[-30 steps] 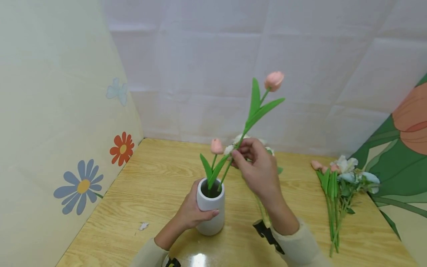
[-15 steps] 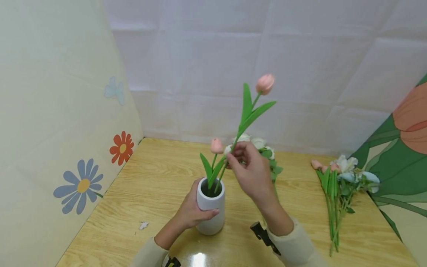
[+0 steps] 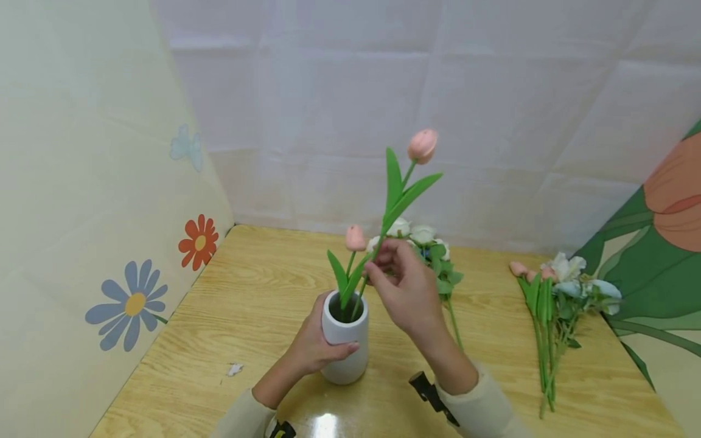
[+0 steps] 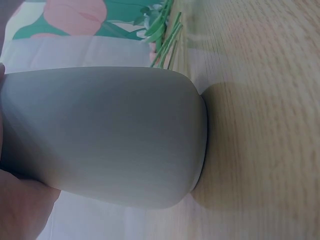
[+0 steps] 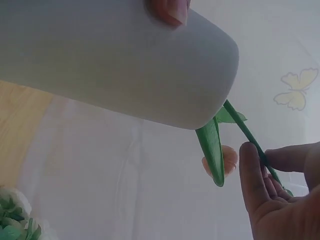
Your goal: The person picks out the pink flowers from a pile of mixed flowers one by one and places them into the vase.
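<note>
A white vase stands upright on the wooden table, and my left hand grips it from the left just below the rim. One pink tulip with two green leaves stands in it. My right hand pinches the stem of a second pink tulip between thumb and fingers. That stem slants down into the vase mouth, its lower end hidden inside. In the right wrist view the pinched stem reaches past the vase rim. The left wrist view shows the vase base on the table.
White roses with green leaves lie behind my right hand. At the right lie pink tulips and white and blue flowers. A small white scrap lies left of the vase. Cloth backdrops rise behind the table.
My right hand has moved left and slightly down with the tulip, its stem sinking a little deeper into the vase. My left hand and the vase have stayed in place.
</note>
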Motion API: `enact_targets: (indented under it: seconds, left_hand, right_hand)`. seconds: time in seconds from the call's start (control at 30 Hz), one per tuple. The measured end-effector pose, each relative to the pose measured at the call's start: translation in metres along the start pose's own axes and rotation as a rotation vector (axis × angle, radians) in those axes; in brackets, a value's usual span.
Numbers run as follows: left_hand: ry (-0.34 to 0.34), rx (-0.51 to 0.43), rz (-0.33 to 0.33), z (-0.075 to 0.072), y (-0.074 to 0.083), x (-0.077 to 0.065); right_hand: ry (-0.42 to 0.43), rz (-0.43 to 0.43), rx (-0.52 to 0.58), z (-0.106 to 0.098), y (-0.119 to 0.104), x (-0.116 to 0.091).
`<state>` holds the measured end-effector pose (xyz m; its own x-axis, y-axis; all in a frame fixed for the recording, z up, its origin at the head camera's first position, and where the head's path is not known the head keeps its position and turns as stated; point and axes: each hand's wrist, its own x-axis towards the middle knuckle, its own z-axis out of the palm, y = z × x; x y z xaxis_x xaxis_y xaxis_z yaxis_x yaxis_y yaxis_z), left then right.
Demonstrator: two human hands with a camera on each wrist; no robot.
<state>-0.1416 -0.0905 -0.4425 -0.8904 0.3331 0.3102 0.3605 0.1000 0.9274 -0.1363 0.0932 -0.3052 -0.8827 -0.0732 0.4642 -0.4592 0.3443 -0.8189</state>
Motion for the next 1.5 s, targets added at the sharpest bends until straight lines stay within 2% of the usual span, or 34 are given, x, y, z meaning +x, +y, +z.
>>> enact_targets:
  seconds: [0.33,0.63,0.83,1.0,1.27,1.5]
  left_hand:
    - [0.002,-0.012,-0.006,0.0,-0.001,0.0]
    - [0.005,-0.021,0.016,0.001,-0.002,0.0]
    - [0.003,-0.004,0.021,0.001,-0.003,-0.001]
    - [0.01,-0.007,0.026,0.001,-0.003,0.0]
    - [0.005,-0.014,0.041,0.001,-0.004,0.0]
    - [0.001,-0.02,0.043,0.001,-0.004,-0.001]
  right_hand:
    - [-0.037,-0.005,0.029,0.005,0.002,-0.009]
    - [-0.071,-0.004,-0.047,0.008,0.004,-0.017]
    - [-0.084,-0.005,-0.036,0.01,0.005,-0.022]
    - [-0.083,-0.025,-0.033,0.013,0.006,-0.025]
    - [-0.088,-0.117,-0.03,0.017,0.012,-0.028]
    - [-0.079,-0.108,-0.068,0.019,0.014,-0.031]
